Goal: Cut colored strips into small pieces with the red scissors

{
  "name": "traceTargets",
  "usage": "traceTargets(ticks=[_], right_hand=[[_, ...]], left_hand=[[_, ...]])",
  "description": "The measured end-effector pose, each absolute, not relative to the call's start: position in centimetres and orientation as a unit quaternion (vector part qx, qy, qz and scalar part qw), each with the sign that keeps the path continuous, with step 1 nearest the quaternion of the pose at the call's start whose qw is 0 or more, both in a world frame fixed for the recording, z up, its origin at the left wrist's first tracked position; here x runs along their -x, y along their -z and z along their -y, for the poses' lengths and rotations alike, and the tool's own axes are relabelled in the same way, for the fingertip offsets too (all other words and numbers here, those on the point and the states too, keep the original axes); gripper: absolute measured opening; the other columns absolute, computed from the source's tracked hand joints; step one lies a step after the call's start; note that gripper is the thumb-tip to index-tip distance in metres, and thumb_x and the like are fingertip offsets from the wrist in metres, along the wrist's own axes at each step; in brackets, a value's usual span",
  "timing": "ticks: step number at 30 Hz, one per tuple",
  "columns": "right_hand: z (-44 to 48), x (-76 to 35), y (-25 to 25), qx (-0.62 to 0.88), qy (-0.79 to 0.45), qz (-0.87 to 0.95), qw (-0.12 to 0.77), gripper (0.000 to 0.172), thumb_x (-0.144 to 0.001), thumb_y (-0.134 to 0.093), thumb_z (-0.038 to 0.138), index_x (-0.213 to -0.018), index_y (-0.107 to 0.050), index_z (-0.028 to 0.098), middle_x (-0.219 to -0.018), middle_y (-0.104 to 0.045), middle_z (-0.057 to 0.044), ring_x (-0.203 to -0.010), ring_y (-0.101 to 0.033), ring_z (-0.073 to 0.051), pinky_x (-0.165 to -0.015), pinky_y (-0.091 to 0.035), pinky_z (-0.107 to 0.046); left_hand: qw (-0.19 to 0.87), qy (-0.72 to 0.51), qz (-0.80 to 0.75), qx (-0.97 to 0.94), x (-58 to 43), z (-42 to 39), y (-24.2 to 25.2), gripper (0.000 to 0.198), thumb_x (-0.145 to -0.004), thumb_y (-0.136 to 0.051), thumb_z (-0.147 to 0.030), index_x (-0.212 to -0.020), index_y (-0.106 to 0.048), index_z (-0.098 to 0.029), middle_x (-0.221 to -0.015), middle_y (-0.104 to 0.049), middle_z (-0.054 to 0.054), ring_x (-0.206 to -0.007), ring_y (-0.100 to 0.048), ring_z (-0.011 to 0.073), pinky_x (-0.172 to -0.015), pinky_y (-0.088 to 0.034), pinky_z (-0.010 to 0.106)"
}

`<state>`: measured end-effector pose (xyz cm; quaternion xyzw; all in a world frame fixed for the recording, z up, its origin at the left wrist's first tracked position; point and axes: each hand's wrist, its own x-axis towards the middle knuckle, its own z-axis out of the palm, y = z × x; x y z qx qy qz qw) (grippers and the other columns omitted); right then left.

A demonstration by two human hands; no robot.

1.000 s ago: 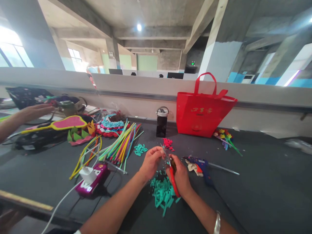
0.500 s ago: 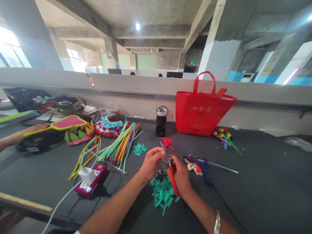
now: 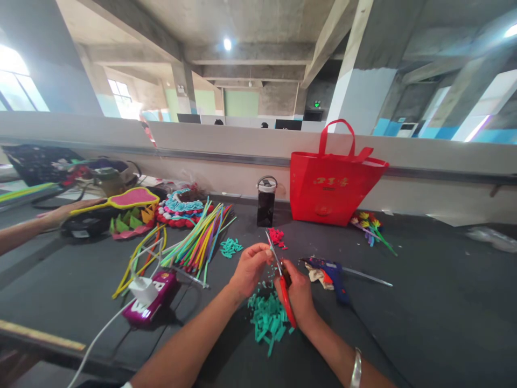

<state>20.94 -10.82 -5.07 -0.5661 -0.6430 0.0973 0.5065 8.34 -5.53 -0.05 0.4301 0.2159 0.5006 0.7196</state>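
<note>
My right hand (image 3: pixel 298 288) is closed around the handles of red-handled scissors (image 3: pixel 286 296), whose blades point up and away between my hands. Close beside the blades, my left hand (image 3: pixel 252 265) is pinched at thumb and fingertips; whatever it grips is too small to make out. Below both hands lies a pile of teal cut strips (image 3: pixel 270 318), with small bits scattered at its top. Beyond my hands are a little heap of red pieces (image 3: pixel 276 236) and, to the left, a heap of turquoise pieces (image 3: pixel 231 248).
A blue glue gun (image 3: pixel 333 274) lies right of my hands, its cord trailing forward. A red bag (image 3: pixel 335 186) and dark bottle (image 3: pixel 265 207) stand at the back. Left are coloured stems (image 3: pixel 197 242), a purple power strip (image 3: pixel 152 302) and another person's hand (image 3: pixel 67 211).
At the left, the other person's hand, the black object and the pink shape with yellow edging have shifted right. My hands and the scissors stay nearly in place; the view shifts slightly.
</note>
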Motion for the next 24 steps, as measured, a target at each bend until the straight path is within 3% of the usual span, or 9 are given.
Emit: traceTargets(ticks=[4, 12, 24], right_hand=[[10.76, -21.05, 4.66, 0.574, -0.094, 0.644, 0.497, 0.028, -0.075, -0.047, 0.016, -0.1, -0.06, 0.019, -0.077, -0.066, 0.0, -0.065, -0.061, -0.015, -0.063, -0.047, -0.023], [10.81, -20.99, 4.44, 0.566, -0.12, 0.641, 0.504, 0.021, -0.075, -0.046, 0.016, -0.09, -0.06, 0.02, -0.068, -0.063, 0.003, -0.057, -0.056, -0.012, -0.056, -0.044, -0.02], [10.52, -21.64, 4.46, 0.587, -0.113, 0.642, 0.48, 0.033, -0.076, -0.047, 0.019, -0.106, -0.06, 0.018, -0.09, -0.069, -0.003, -0.076, -0.063, -0.016, -0.07, -0.048, -0.024]], left_hand=[[0.719, -0.502, -0.214, -0.43, -8.49, 5.41, 0.49, 0.012, -0.068, -0.073, -0.023, -0.068, -0.066, -0.014, -0.058, -0.055, -0.002, -0.058, -0.048, 0.009, -0.064, -0.037, 0.023], [0.722, -0.501, -0.199, -0.434, -8.64, 5.66, 0.4, 0.011, -0.068, -0.071, -0.022, -0.067, -0.065, -0.014, -0.058, -0.055, -0.001, -0.059, -0.048, 0.0097, -0.065, -0.037, 0.024], [0.722, -0.503, -0.2, -0.431, -8.47, 5.36, 0.33, 0.014, -0.073, -0.068, -0.025, -0.067, -0.061, -0.015, -0.058, -0.051, -0.002, -0.06, -0.046, 0.0097, -0.066, -0.036, 0.022]])
